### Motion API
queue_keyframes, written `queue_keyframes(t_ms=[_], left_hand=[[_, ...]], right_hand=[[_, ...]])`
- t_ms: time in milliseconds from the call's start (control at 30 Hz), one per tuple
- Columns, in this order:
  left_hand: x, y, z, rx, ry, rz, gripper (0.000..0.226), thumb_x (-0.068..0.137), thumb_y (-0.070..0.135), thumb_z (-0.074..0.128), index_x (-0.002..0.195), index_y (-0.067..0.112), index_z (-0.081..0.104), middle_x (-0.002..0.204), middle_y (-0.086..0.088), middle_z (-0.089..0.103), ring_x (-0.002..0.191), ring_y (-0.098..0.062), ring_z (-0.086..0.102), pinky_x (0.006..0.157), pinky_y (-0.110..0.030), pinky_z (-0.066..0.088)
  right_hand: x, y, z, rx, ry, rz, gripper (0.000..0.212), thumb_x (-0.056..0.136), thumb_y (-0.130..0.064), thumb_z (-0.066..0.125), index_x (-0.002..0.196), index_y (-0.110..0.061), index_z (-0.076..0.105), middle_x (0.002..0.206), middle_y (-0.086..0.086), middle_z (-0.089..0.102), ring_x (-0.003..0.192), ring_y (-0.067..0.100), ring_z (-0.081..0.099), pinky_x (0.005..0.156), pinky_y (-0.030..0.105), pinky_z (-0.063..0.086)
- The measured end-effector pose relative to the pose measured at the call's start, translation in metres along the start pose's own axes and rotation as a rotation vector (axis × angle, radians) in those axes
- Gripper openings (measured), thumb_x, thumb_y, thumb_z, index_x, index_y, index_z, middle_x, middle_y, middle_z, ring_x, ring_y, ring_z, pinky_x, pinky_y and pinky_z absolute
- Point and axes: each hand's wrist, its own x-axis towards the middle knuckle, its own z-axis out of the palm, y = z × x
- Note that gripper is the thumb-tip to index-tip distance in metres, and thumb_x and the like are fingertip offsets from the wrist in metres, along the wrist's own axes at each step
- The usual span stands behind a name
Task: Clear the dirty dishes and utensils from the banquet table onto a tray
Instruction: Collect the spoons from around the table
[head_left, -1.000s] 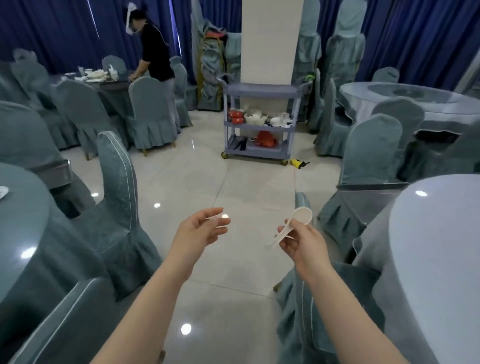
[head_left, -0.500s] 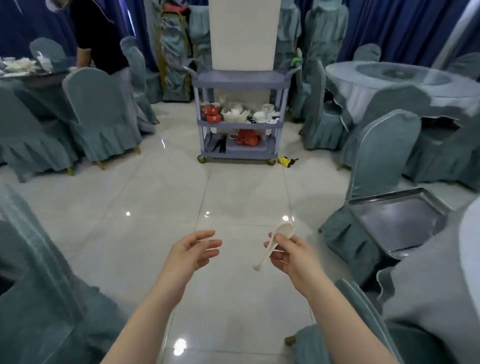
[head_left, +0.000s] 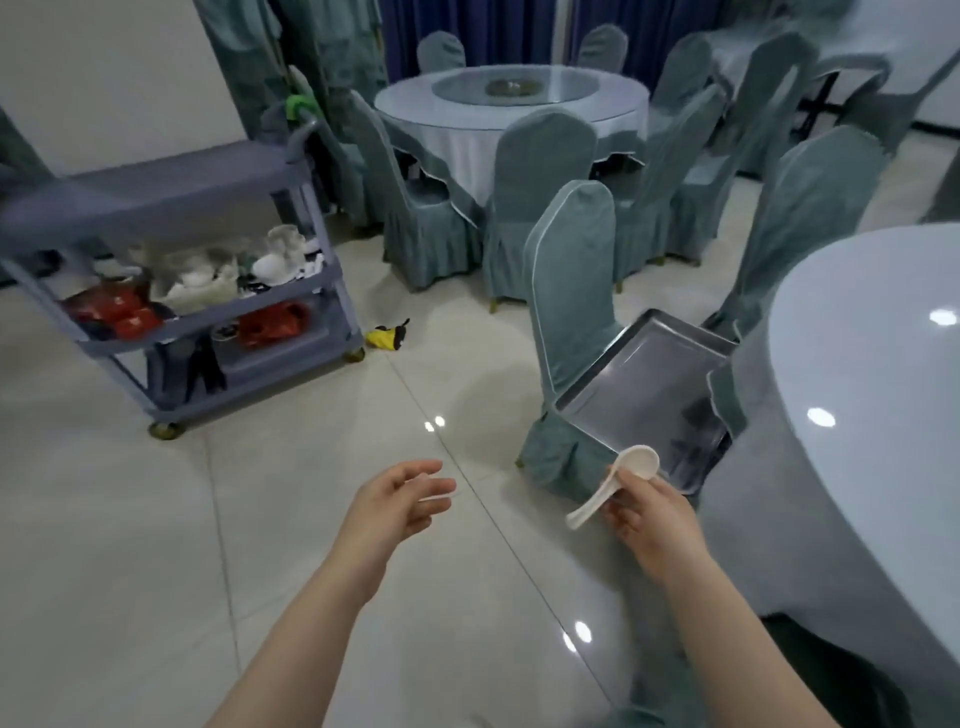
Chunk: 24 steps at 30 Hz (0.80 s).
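Note:
My right hand (head_left: 649, 514) pinches a white ceramic soup spoon (head_left: 631, 467) by its handle, bowl end up. The spoon hangs just in front of the near corner of an empty metal tray (head_left: 644, 384). That tray lies on the seat of a covered chair (head_left: 571, 291) beside the round banquet table (head_left: 857, 389) at the right. My left hand (head_left: 400, 499) floats over the tiled floor to the left of the spoon, fingers loosely curled, with nothing plainly in it.
A grey service cart (head_left: 182, 208) with white dishes and red items stands at the left. A yellow object (head_left: 387, 335) lies on the floor by its wheel. Another round table (head_left: 511, 104) ringed by covered chairs is behind. Tiled floor lies between cart and tray.
The view has swung to the right and closer to the chair. The tray and banquet table now sit near my right hand. Both hands keep their pose, the spoon still held.

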Motion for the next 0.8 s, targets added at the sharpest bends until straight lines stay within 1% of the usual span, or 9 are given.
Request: queue_keyframes(t_ms=[133, 200, 333, 433, 500, 567, 667, 733, 800], left_hand=[[0.085, 0.023, 0.006, 0.087, -0.088, -0.050, 0.020, 0.097, 0.017, 0.049, 0.108, 0.020, 0.066, 0.095, 0.003, 0.076, 0.089, -0.014, 0.072, 0.083, -0.030, 0.051], [0.128, 0.033, 0.012, 0.129, -0.149, -0.083, 0.020, 0.098, 0.017, 0.049, 0.109, 0.020, 0.065, 0.095, 0.003, 0.076, 0.089, -0.015, 0.072, 0.082, -0.030, 0.051], [0.223, 0.044, 0.039, 0.303, -0.330, -0.106, 0.021, 0.099, 0.017, 0.048, 0.111, 0.019, 0.065, 0.096, 0.003, 0.076, 0.088, -0.014, 0.071, 0.080, -0.026, 0.050], [0.300, 0.049, 0.067, 0.379, -0.418, -0.131, 0.021, 0.099, 0.015, 0.048, 0.111, 0.017, 0.064, 0.097, -0.001, 0.075, 0.088, -0.017, 0.071, 0.076, -0.024, 0.050], [0.340, 0.049, 0.084, 0.408, -0.472, -0.176, 0.021, 0.099, 0.013, 0.047, 0.112, 0.015, 0.064, 0.099, -0.004, 0.074, 0.085, -0.017, 0.070, 0.073, -0.023, 0.049], [0.376, 0.044, 0.101, 0.451, -0.528, -0.218, 0.021, 0.099, 0.011, 0.047, 0.111, 0.013, 0.063, 0.099, -0.005, 0.073, 0.082, -0.016, 0.069, 0.072, -0.023, 0.048], [0.424, 0.038, 0.126, 0.475, -0.533, -0.295, 0.020, 0.098, 0.008, 0.047, 0.110, 0.011, 0.063, 0.103, -0.010, 0.072, 0.082, -0.018, 0.068, 0.070, -0.022, 0.046], [0.450, 0.030, 0.142, 0.456, -0.517, -0.353, 0.020, 0.098, 0.008, 0.046, 0.110, 0.010, 0.063, 0.103, -0.011, 0.072, 0.082, -0.019, 0.068, 0.070, -0.021, 0.047], [0.475, 0.019, 0.157, 0.444, -0.504, -0.410, 0.020, 0.098, 0.009, 0.046, 0.110, 0.010, 0.062, 0.101, -0.009, 0.072, 0.084, -0.020, 0.069, 0.075, -0.024, 0.049]], right_hand=[[0.056, -0.012, 0.020, -0.024, 0.124, 0.022, 0.011, 0.088, -0.014, 0.065, 0.088, -0.004, 0.070, 0.073, 0.010, 0.066, 0.063, 0.019, 0.062, 0.063, 0.029, 0.049], [0.082, -0.014, 0.025, -0.017, 0.213, 0.025, 0.009, 0.088, -0.012, 0.065, 0.088, -0.003, 0.068, 0.071, 0.010, 0.063, 0.064, 0.019, 0.059, 0.062, 0.029, 0.048], [0.139, -0.015, 0.029, 0.014, 0.348, 0.039, 0.007, 0.088, -0.011, 0.065, 0.082, -0.009, 0.067, 0.073, 0.010, 0.063, 0.070, 0.022, 0.059, 0.072, 0.035, 0.049], [0.193, -0.011, 0.027, 0.034, 0.484, 0.060, 0.007, 0.088, -0.015, 0.066, 0.088, -0.009, 0.068, 0.078, 0.011, 0.066, 0.074, 0.023, 0.061, 0.075, 0.037, 0.050], [0.225, -0.002, 0.028, 0.077, 0.576, 0.091, 0.011, 0.089, -0.015, 0.066, 0.095, -0.006, 0.067, 0.079, 0.011, 0.066, 0.072, 0.022, 0.062, 0.069, 0.034, 0.051], [0.260, 0.011, 0.032, 0.110, 0.630, 0.136, 0.015, 0.088, -0.012, 0.065, 0.098, 0.000, 0.065, 0.074, 0.012, 0.063, 0.064, 0.020, 0.060, 0.059, 0.030, 0.048], [0.309, 0.025, 0.042, 0.133, 0.672, 0.229, 0.016, 0.088, -0.011, 0.065, 0.096, 0.003, 0.063, 0.067, 0.010, 0.059, 0.056, 0.016, 0.057, 0.049, 0.024, 0.047], [0.338, 0.031, 0.047, 0.152, 0.701, 0.286, 0.015, 0.088, -0.010, 0.065, 0.095, 0.003, 0.062, 0.068, 0.011, 0.059, 0.056, 0.016, 0.057, 0.048, 0.023, 0.049], [0.369, 0.032, 0.048, 0.147, 0.720, 0.320, 0.015, 0.088, -0.009, 0.064, 0.097, 0.003, 0.062, 0.070, 0.013, 0.061, 0.057, 0.018, 0.058, 0.050, 0.024, 0.049]])
